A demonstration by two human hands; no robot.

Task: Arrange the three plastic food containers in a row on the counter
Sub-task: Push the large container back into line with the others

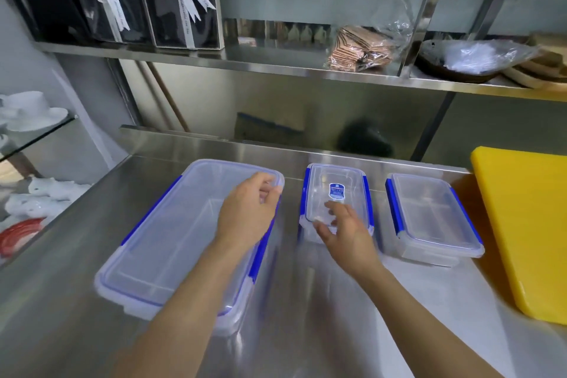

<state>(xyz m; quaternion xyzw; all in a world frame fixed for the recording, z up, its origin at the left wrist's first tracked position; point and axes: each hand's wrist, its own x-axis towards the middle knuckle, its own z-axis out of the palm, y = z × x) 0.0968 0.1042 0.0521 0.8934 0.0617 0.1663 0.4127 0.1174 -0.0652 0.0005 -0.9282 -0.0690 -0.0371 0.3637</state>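
Three clear plastic containers with blue clips stand side by side on the steel counter (pixel 322 301). The large container (pixel 171 242) is on the left, and my left hand (pixel 248 212) rests on its lid near the far right corner, fingers curled over the rim. The middle container (pixel 337 193) is narrow and carries a blue label. My right hand (pixel 343 230) lies over its near end, fingers spread and touching the lid. The right container (pixel 432 218) stands untouched.
A thick yellow cutting board (pixel 521 224) lies at the right edge of the counter, close to the right container. A steel shelf (pixel 276 67) above holds black gift boxes, a bag of wafers and plastic-wrapped items. White crockery sits at the left on a glass shelf.
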